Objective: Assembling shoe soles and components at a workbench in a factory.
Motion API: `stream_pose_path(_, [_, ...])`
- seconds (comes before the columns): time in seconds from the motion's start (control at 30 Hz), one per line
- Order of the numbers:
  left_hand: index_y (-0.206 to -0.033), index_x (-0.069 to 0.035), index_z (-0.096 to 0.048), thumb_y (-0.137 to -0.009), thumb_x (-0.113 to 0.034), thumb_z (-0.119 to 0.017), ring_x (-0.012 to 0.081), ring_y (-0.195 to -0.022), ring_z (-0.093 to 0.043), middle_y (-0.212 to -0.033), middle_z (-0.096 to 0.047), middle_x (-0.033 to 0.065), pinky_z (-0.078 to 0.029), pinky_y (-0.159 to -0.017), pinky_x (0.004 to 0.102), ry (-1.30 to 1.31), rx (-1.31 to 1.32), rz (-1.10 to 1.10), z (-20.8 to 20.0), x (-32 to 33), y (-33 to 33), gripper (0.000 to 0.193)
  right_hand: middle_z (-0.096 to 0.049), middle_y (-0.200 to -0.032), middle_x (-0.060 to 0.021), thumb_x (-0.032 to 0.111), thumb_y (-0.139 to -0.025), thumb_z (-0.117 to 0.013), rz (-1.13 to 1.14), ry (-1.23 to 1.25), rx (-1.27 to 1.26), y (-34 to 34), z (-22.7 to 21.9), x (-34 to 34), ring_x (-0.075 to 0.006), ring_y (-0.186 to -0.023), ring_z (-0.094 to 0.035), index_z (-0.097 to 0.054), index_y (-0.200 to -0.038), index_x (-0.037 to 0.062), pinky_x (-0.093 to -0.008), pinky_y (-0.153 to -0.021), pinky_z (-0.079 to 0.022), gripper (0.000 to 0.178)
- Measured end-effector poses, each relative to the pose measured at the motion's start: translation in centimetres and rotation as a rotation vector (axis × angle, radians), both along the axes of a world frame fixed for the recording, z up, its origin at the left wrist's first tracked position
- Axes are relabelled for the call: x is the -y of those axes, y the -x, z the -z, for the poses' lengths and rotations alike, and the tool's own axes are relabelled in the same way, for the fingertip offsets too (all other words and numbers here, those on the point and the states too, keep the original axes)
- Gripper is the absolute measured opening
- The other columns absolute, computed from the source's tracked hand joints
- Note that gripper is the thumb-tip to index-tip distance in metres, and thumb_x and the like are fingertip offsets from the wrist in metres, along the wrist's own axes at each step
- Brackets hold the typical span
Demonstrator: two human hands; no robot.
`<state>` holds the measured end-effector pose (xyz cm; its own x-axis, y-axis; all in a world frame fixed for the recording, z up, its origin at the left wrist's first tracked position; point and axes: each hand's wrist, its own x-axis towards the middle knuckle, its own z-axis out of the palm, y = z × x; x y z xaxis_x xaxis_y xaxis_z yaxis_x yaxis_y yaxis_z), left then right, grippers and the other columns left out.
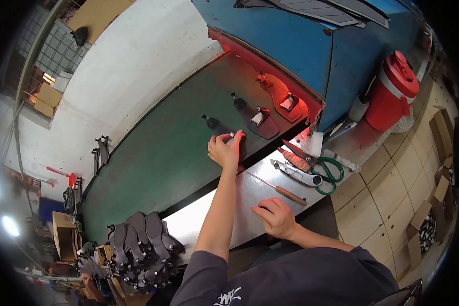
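Note:
My left hand (225, 151) reaches over the green conveyor belt (153, 153). Its fingers and thumb close round the strap of a dark sandal (215, 124), partly covered by the hand. Two more sandals lie beyond it: a dark sandal (250, 116) and, farthest, a sandal lit red (278, 92), both with a shiny piece at the strap. Over the metal ledge (229, 204) in front of the belt, my right hand (275, 217) is curled with fingertips together; whatever it may hold is hidden. Just beyond that hand lies an awl with a wooden handle (290, 196).
Scissors with green handles (329, 173), a utility knife (303, 177) and a tape-wrapped tool (294, 159) lie on the ledge. A blue machine housing (275, 46) covers the belt's far end. Right of it stands a red jug (390, 92). Stacked sandals (143, 239) sit at the near left.

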<state>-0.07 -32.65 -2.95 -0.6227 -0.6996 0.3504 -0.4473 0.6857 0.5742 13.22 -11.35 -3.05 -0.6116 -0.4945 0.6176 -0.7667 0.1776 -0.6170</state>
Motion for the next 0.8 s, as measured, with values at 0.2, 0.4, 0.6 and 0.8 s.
stream_pose_path(0.2, [-0.08, -0.004, -0.073, -0.071, -0.037, -0.078, 0.0366, -0.121, -0.051, -0.12, -0.059, 0.0259, -0.035, -0.104, 0.042, -0.274, -0.262, 0.051, 1.9, 3.0, 1.5, 0.035, -0.059, -0.089, -0.0048, 0.004, -0.07, -0.062, 0.002, -0.003, 0.009, 0.2, 0.2, 0.1, -0.0226, -0.08, -0.057, -0.067, -0.096, 0.0074, -0.033, -0.069, -0.048, 0.027])
stream_pose_path(0.4, [-0.101, -0.015, -0.07, -0.075, -0.039, -0.071, 0.0471, -0.13, -0.038, -0.13, -0.054, 0.0244, -0.025, -0.108, 0.0557, -0.25, 0.116, 0.107, 2.4, 3.9, -0.5, 0.036, -0.058, -0.089, -0.0046, 0.004, -0.068, -0.062, 0.021, -0.015, -0.019, 0.5, -0.1, -0.1, -0.0225, -0.08, -0.057, -0.067, -0.096, 0.0074, -0.0333, -0.07, -0.048, 0.029])
stream_pose_path(0.6, [-0.108, -0.018, -0.066, -0.076, -0.024, -0.071, 0.0396, -0.114, -0.051, -0.133, -0.046, 0.0187, -0.038, -0.1, 0.048, 0.022, -0.046, 0.09, 1.3, 0.1, -1.2, 0.033, -0.06, -0.087, -0.0064, 0.001, -0.068, -0.063, 0.018, -0.006, -0.023, -0.1, -0.1, 0.1, -0.0243, -0.078, -0.057, -0.068, -0.094, 0.0058, -0.0342, -0.069, -0.049, 0.027])
stream_pose_path(0.8, [-0.099, 0.001, -0.063, -0.076, 0.0, -0.07, 0.0147, -0.095, -0.059, -0.105, -0.062, 0.0086, -0.048, -0.081, 0.029, -0.701, -0.583, 0.407, -4.5, 0.5, -4.6, 0.024, -0.063, -0.09, -0.0077, 0.001, -0.072, -0.064, -0.086, 0.023, 0.039, -0.6, -0.2, -0.3, -0.0247, -0.081, -0.061, -0.068, -0.09, 0.0053, -0.033, -0.071, -0.05, 0.019])
